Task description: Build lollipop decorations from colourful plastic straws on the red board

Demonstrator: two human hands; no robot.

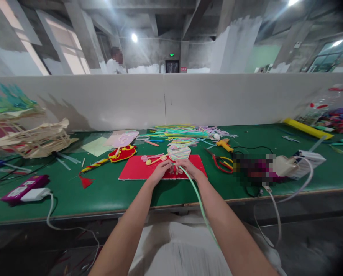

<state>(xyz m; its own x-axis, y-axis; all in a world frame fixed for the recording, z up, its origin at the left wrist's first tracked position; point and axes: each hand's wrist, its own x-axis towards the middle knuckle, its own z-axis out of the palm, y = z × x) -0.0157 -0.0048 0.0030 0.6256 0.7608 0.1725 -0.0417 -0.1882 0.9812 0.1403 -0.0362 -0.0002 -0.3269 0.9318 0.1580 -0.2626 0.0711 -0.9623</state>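
Your hands met low over the red board [133, 171], which lay on the green tabletop [102, 201] right in front of you. Your right hand [187, 168] had its fingers bent and drawn together, pinching the pale green strip [199, 199] near its upper end. Your left hand [163, 168] curled in from the other side, its fingertips almost meeting the right ones; they were too small in the view for me to say whether they gripped the strip as well.

From your fingers the strip bowed toward you and ran down along your right forearm [231, 222]. A hold close to the worked end, as you had it, seemed the sound choice, since a long, limp tail would pull on any looser pinch. That tail wanted slack, and the forearm wanted to be clear of it, for a brush of the arm could have tugged the end askew. Light, even pressure seemed best, because the strip looked soft enough to crease.

The striped piece [179, 153] sat just beyond your fingertips at the board's far edge, with the yellow spoon-shaped piece [149, 162] to its left, so small, low finger movements suited that crowded spot. The red-handled pliers [215, 161] lay off to the right.
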